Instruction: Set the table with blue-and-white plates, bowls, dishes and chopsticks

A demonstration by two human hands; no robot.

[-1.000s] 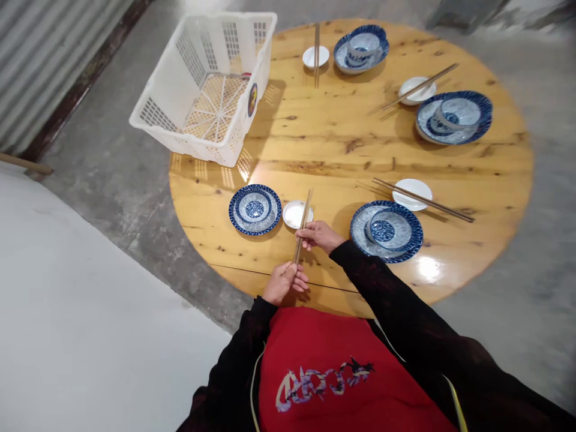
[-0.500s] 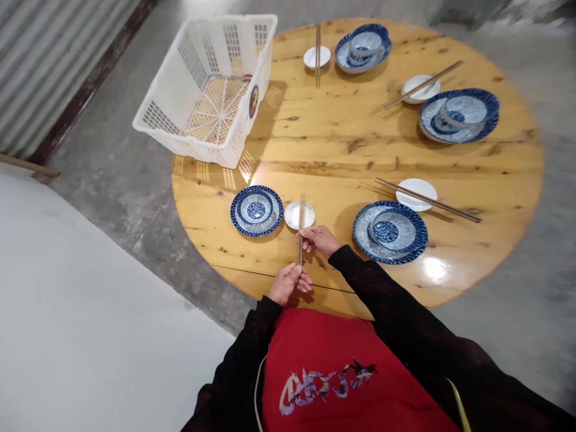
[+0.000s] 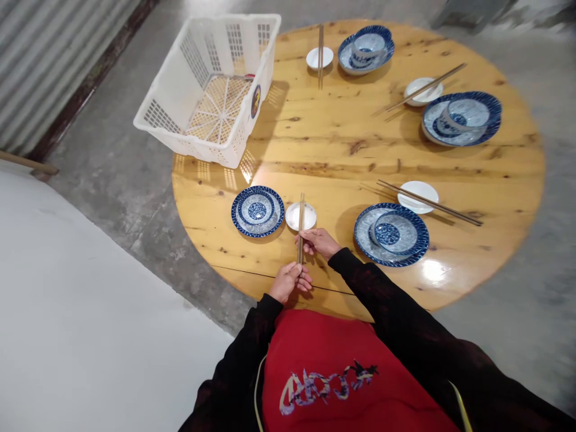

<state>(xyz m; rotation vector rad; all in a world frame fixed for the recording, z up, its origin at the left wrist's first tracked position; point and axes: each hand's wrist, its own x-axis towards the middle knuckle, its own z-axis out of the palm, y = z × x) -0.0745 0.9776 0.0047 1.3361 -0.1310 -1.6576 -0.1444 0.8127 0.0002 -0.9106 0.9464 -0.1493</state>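
A pair of brown chopsticks points away from me, its far ends over a small white dish. My left hand is closed on the near ends. Higher up, around the middle of the chopsticks, my right hand pinches them. Left of the white dish lies a blue-patterned plate with a matching bowl on it. To the right of my right hand, another blue plate carries a bowl.
The round wooden table bears other settings: a plate with bowl, white dishes and chopsticks, and a farther plate with bowl. At the upper left stands a white plastic crate. A white surface lies left.
The view has shifted very slightly. Both hands keep their hold on the chopsticks, which stay in nearly the same place over the white dish.
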